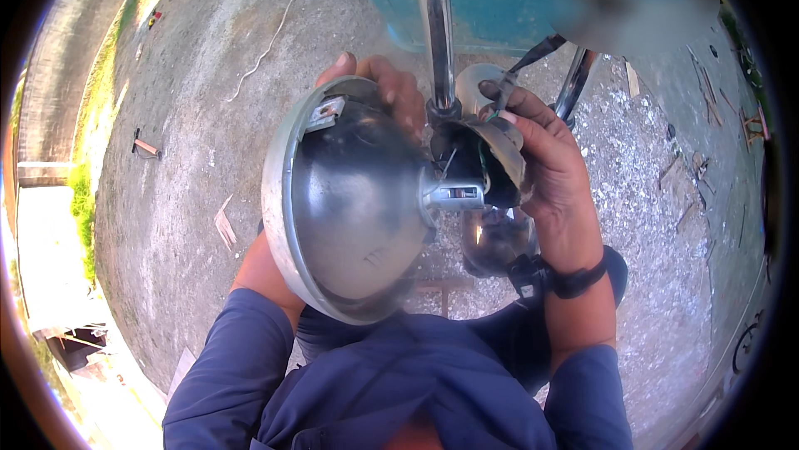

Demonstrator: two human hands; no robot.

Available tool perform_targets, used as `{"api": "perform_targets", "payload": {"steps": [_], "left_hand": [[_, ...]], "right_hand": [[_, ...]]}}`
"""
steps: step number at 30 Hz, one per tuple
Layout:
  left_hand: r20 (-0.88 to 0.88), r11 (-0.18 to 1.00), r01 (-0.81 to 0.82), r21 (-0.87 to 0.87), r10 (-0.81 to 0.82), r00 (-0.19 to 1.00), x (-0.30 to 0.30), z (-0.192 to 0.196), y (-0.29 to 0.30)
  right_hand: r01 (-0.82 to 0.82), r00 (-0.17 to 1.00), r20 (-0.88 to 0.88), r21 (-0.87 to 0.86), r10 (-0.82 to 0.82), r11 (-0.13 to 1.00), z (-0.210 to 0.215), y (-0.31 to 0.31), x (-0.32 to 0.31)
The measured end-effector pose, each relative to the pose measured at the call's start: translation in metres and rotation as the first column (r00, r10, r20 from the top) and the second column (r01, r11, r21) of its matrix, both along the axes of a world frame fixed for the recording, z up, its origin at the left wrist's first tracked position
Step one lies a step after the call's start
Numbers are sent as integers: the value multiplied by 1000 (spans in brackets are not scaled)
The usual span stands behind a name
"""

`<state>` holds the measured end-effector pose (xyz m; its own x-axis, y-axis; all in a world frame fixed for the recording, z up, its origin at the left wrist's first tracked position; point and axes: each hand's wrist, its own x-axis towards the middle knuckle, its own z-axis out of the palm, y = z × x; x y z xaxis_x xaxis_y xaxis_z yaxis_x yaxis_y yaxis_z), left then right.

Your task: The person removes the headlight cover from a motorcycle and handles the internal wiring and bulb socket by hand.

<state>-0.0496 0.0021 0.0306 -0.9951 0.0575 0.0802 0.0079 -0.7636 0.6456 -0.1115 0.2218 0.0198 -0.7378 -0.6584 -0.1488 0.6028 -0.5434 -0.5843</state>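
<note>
A motorcycle headlight unit (358,217), with a dark domed reflector back and a pale metal rim, is turned on its side in front of me. My left hand (383,88) is closed round its far edge, the thumb hidden. From the reflector's back a metal bulb socket (456,194) points right, into the mouth of a dark, worn headlight shell (503,155). My right hand (549,146) is at the shell's right side, its thumb and fingers pinching a thin dark wire (502,99) with a bit of green near the fingertips.
A chrome fork tube (436,42) rises just beyond the shell, with a second tube (576,84) to the right. A rounded chrome part (499,242) sits below the shell. Behind stands a teal panel (483,13). A pale cord (270,38) and scraps lie on the rough ground.
</note>
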Motion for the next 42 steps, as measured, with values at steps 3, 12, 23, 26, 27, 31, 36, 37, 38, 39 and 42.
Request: {"api": "perform_targets", "payload": {"steps": [3, 12, 23, 26, 27, 31, 36, 37, 38, 39, 42], "left_hand": [[-11, 998, 6, 58, -6, 1000, 0, -2, -1], [30, 998, -41, -39, 42, 999, 0, 4, 5], [73, 993, -99, -63, 103, 992, 5, 12, 12], [102, 994, -95, -52, 100, 990, 5, 13, 12], [84, 996, -78, -47, 82, 993, 5, 11, 10], [1, 1000, 19, 22, -19, 1000, 2, -2, -2], [-15, 999, 45, 18, -45, 999, -1, -3, -3], [-2, 1000, 27, -10, -27, 1000, -1, -1, -1], [10, 999, 9, -40, -9, 1000, -1, 1, 1], [-3, 1000, 25, -14, -25, 1000, -1, -1, -1], [-18, 998, 50, 32, -50, 999, -1, -6, -5]], "right_hand": [[-27, 1000, -16, -57, 27, 998, 1, 0, 0], [-37, 998, -54, -98, 32, 994, 2, -1, 2], [-14, 999, -48, -47, 12, 999, 0, -1, 2], [-27, 999, -43, -59, 25, 998, 2, 0, 2], [-26, 999, -44, -61, 23, 998, 2, 0, 2], [-26, 998, -51, -75, 22, 997, 0, -1, 2], [-18, 998, -57, -63, 15, 998, 1, -1, 2], [-18, 998, -57, -68, 14, 997, 1, -1, 2], [-18, 998, -58, -74, 14, 997, 1, -1, 2], [-19, 998, -56, -76, 14, 997, 1, -1, 2], [-21, 998, -53, -83, 17, 996, 0, -1, 2]]}}
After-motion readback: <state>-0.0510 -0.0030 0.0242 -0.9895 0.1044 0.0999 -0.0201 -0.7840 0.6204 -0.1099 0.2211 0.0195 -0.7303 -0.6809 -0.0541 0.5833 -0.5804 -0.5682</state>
